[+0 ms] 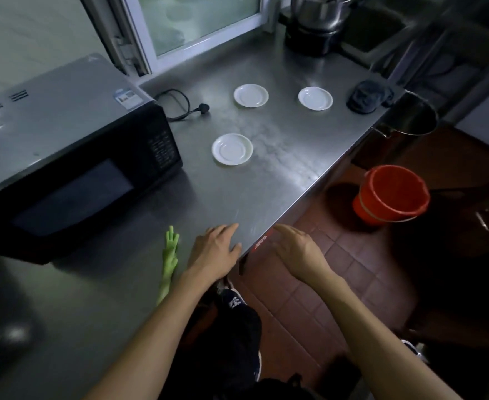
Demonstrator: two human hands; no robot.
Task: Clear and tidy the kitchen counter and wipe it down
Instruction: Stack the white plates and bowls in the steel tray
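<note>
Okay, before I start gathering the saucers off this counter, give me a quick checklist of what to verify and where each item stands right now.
1. Both hands free: ok. The left hand lies flat at the counter edge; the right hand hovers past it, holding nothing.
2. Saucers empty: ok. The near saucer, the far left saucer and the far right saucer hold nothing.
3. Saucers stacked: not ok, all lie apart.
4. Cloth at hand: ok, bunched near the far right edge.
5. Microwave plug unplugged: ok, lying loose on the counter.
6. Counter clean: cannot tell.
</note>
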